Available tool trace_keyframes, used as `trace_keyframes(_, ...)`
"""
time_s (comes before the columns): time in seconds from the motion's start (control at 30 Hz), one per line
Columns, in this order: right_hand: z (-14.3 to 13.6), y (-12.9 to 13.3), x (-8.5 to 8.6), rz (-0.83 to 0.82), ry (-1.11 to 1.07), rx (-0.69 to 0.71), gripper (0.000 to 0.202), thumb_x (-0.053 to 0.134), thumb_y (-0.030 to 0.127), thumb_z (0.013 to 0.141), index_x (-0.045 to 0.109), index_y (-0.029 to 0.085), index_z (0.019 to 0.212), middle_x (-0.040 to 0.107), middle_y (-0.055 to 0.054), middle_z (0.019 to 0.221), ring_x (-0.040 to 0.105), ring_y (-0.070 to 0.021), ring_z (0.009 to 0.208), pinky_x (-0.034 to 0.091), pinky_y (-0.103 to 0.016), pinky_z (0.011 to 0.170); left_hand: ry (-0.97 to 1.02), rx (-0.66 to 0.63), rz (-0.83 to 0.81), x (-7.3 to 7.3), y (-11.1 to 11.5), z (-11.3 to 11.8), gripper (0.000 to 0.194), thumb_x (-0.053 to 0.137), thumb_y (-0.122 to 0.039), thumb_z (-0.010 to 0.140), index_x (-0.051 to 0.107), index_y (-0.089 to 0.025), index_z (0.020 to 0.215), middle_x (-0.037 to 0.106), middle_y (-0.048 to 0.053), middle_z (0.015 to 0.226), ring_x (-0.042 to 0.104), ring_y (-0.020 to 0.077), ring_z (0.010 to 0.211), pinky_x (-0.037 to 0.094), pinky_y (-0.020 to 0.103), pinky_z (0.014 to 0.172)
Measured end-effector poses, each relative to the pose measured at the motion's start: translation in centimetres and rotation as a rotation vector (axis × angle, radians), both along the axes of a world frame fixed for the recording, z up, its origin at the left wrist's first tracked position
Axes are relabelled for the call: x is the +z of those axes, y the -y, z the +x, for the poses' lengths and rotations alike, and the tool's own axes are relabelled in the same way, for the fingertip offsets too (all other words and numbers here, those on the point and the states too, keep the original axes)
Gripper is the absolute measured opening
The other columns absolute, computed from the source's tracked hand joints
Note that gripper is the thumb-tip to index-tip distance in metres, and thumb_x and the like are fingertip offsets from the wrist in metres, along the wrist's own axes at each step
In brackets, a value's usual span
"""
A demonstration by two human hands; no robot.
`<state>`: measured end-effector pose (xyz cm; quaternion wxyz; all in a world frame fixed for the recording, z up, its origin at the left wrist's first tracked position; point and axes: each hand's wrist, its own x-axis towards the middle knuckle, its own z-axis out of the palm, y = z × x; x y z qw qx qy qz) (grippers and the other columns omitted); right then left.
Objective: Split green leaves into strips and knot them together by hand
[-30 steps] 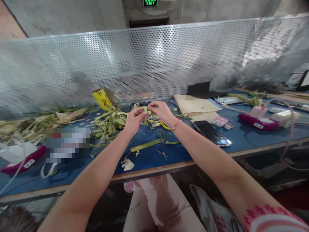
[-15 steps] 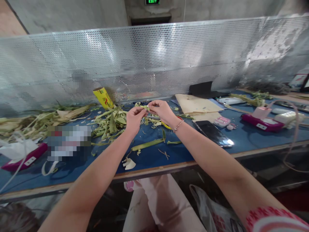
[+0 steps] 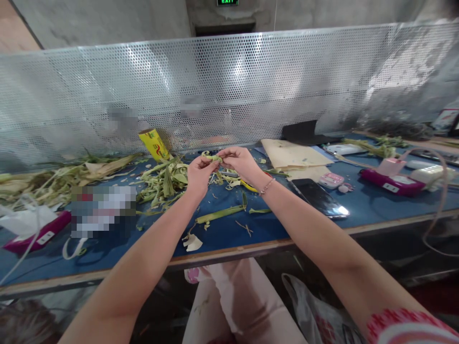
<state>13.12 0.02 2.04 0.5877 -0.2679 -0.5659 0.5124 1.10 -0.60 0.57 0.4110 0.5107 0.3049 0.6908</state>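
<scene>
Over the blue table, my left hand (image 3: 199, 173) and my right hand (image 3: 239, 162) meet and pinch a small pale-green piece of plant stalk (image 3: 215, 158) between their fingertips. The fingers hide part of it. Beside my left hand lies a heap of green plant scraps (image 3: 168, 179). Below my hands a longer green stalk (image 3: 220, 214) lies flat, with a pale dry scrap (image 3: 192, 242) near the table edge. Something yellow and curved (image 3: 248, 186) shows partly behind my right wrist.
A yellow tube-like container (image 3: 155, 145) leans behind the heap. Dry leaves (image 3: 89, 172) spread at the left. On the right are a phone (image 3: 319, 198), a pink case (image 3: 331, 180), brown paper (image 3: 290, 153) and a magenta power strip (image 3: 392, 183). A perforated metal screen (image 3: 229, 86) stands behind.
Both hands stay nearly in place, still holding the green piece. The piece looks slightly turned between the fingertips, and the right fingers have closed in a little.
</scene>
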Motion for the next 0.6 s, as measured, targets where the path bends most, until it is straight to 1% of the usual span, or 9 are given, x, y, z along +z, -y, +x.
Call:
trace_keyframes(0.1, -0.01, 0.02, 0.01, 0.035, 0.037, -0.008, 0.015, 0.055, 0.005, 0.059, 0.061, 0.016, 0.068, 0.060, 0.002, 0.065, 0.058, -0.0080, 0.065, 0.052, -0.028, 0.074, 0.006, -0.004, 0.009, 0.11, 0.08, 0.02, 0.028, 0.076, -0.019, 0.048, 0.050, -0.015, 0.057, 0.057, -0.005, 0.050, 0.055, 0.0073, 0.049, 0.045, 0.021, 0.054)
trace_keyframes(0.2, 0.00, 0.08, 0.02, 0.060, 0.070, -0.007, 0.011, 0.057, 0.008, 0.061, 0.060, 0.016, 0.068, 0.061, 0.001, 0.067, 0.059, -0.0092, 0.068, 0.053, -0.030, 0.073, 0.017, -0.003, 0.016, 0.15, 0.10, -0.03, 0.026, 0.074, -0.016, 0.049, 0.049, -0.015, 0.056, 0.056, -0.005, 0.050, 0.054, 0.0064, 0.048, 0.044, 0.021, 0.053)
trace_keyframes(0.33, 0.07, -0.03, -0.09, 0.105, 0.126, -0.027, 0.003, 0.059, 0.017, 0.066, 0.060, 0.016, 0.069, 0.061, 0.000, 0.067, 0.059, -0.0101, 0.066, 0.054, -0.030, 0.070, 0.012, 0.001, 0.001, 0.04, -0.01, -0.12, 0.024, 0.072, -0.014, 0.049, 0.049, -0.015, 0.055, 0.055, -0.005, 0.051, 0.053, 0.0058, 0.048, 0.044, 0.021, 0.054)
trace_keyframes(0.4, 0.13, -0.19, -0.20, 0.143, 0.165, -0.054, 0.005, 0.058, 0.021, 0.068, 0.059, 0.016, 0.067, 0.060, 0.000, 0.065, 0.059, -0.0105, 0.064, 0.054, -0.029, 0.068, -0.007, 0.005, 0.015, -0.08, -0.11, -0.16, 0.022, 0.072, -0.014, 0.050, 0.050, -0.015, 0.055, 0.055, -0.006, 0.050, 0.052, 0.0055, 0.048, 0.043, 0.020, 0.054)
trace_keyframes(0.5, 0.18, -0.41, -0.34, 0.190, 0.243, -0.117, 0.008, 0.056, 0.021, 0.071, 0.057, 0.016, 0.064, 0.058, 0.000, 0.063, 0.057, -0.0104, 0.062, 0.053, -0.028, 0.064, -0.044, 0.004, 0.026, -0.22, -0.18, -0.21, 0.020, 0.071, -0.014, 0.050, 0.052, -0.015, 0.055, 0.055, -0.005, 0.049, 0.051, 0.0057, 0.048, 0.041, 0.020, 0.053)
trace_keyframes(0.6, 0.20, -0.53, -0.42, 0.280, 0.377, -0.256, 0.010, 0.052, 0.020, 0.072, 0.056, 0.017, 0.064, 0.057, 0.000, 0.063, 0.055, -0.0106, 0.060, 0.050, -0.026, 0.062, -0.066, -0.012, -0.002, -0.18, -0.06, -0.22, 0.019, 0.070, -0.012, 0.051, 0.052, -0.015, 0.055, 0.054, -0.005, 0.047, 0.051, 0.0062, 0.048, 0.040, 0.020, 0.052)
